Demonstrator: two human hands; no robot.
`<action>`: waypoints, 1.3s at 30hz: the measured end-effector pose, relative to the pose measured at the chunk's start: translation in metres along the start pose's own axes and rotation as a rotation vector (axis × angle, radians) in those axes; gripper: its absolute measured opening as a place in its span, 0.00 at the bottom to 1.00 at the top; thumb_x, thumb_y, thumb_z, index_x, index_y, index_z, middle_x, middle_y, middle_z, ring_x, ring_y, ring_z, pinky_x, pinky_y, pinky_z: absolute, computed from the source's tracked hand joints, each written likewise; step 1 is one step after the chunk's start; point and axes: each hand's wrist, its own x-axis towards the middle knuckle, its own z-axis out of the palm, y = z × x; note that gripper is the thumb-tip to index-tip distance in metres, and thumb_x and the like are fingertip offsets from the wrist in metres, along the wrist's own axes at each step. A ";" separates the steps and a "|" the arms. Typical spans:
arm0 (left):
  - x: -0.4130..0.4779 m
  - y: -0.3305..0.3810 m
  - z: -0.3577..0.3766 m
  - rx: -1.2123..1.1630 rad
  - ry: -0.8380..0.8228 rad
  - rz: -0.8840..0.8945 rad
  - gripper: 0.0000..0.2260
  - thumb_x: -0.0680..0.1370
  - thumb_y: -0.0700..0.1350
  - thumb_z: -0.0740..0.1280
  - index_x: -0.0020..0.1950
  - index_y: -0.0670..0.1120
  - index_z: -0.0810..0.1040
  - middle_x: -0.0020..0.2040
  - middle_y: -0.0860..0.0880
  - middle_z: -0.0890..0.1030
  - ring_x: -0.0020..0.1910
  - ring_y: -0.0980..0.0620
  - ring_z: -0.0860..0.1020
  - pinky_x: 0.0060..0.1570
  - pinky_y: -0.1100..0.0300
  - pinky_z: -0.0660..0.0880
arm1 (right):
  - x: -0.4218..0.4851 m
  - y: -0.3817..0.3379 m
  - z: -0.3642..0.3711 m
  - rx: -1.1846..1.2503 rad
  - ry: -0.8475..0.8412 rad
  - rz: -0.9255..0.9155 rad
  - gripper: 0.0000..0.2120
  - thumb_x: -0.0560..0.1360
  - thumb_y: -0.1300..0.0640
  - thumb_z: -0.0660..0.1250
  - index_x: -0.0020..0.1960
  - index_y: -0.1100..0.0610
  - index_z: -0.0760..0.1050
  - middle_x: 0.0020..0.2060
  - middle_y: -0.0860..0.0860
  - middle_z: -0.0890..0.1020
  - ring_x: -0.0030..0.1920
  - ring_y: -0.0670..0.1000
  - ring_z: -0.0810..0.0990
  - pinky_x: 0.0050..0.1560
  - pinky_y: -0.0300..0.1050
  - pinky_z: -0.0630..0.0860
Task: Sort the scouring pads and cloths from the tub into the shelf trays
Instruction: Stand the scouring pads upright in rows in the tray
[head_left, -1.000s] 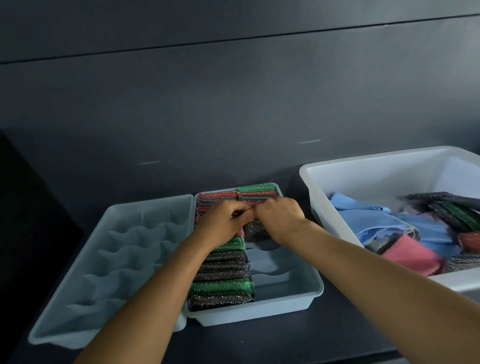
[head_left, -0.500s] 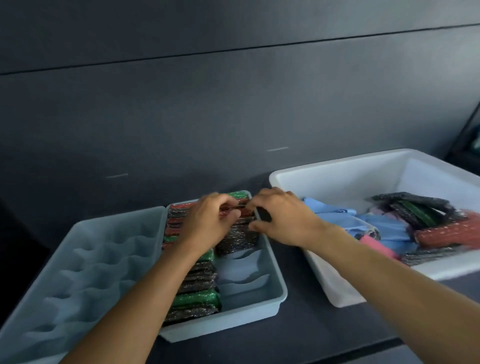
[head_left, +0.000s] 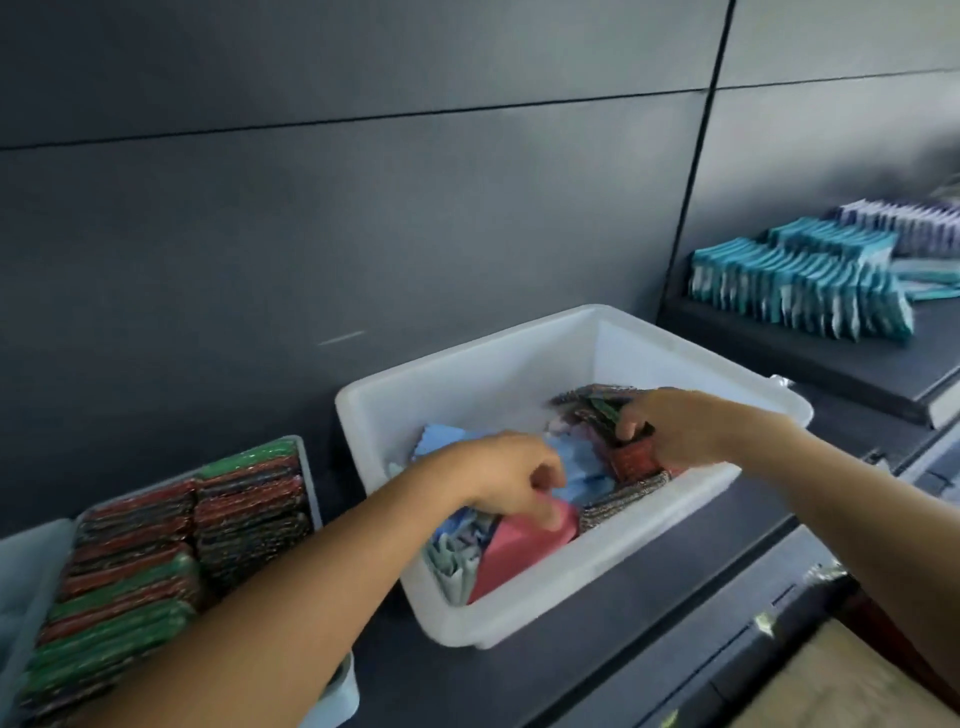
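Both my hands are inside the white tub (head_left: 483, 374). My right hand (head_left: 680, 426) grips scouring pads (head_left: 631, 460) at the tub's far right, fingers curled round a dark and a red one. My left hand (head_left: 511, 480) hovers with loosely curled fingers over the blue cloths (head_left: 582, 478) and touches the pink cloth (head_left: 519, 551); whether it pinches anything is unclear. A grey glittery pad (head_left: 623, 499) lies near the tub's front wall. At the left, the pale blue tray (head_left: 311, 478) holds two rows of red, green and dark pads (head_left: 171, 545).
A dark shelf surface (head_left: 519, 686) carries tub and tray against a dark back wall. On a higher shelf at the right stand rows of teal packets (head_left: 800, 280) and purple packets (head_left: 904, 228). A second tray's corner (head_left: 21, 566) shows at the far left.
Both hands left the pad tray and moved right into the white tub. The right hand took hold of pads there. The view swung to the right.
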 end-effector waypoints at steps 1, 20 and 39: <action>0.004 0.000 0.003 0.047 -0.071 -0.013 0.21 0.72 0.53 0.73 0.63 0.51 0.77 0.60 0.52 0.79 0.57 0.51 0.77 0.60 0.54 0.74 | 0.001 0.002 0.003 -0.031 -0.005 0.009 0.18 0.70 0.59 0.62 0.55 0.42 0.76 0.50 0.47 0.78 0.52 0.53 0.76 0.55 0.46 0.73; 0.007 0.027 0.018 -0.195 0.076 0.070 0.12 0.76 0.52 0.69 0.52 0.45 0.81 0.49 0.46 0.82 0.47 0.49 0.79 0.49 0.57 0.75 | 0.000 -0.047 -0.012 -0.001 0.334 0.109 0.11 0.73 0.55 0.65 0.54 0.45 0.76 0.57 0.45 0.78 0.57 0.53 0.75 0.51 0.47 0.64; -0.215 -0.108 -0.018 -0.659 0.855 -0.136 0.08 0.75 0.45 0.71 0.54 0.54 0.79 0.52 0.56 0.82 0.51 0.58 0.80 0.52 0.61 0.76 | -0.016 -0.160 -0.025 1.233 0.748 0.010 0.11 0.77 0.55 0.68 0.54 0.58 0.70 0.42 0.54 0.82 0.42 0.55 0.83 0.43 0.51 0.82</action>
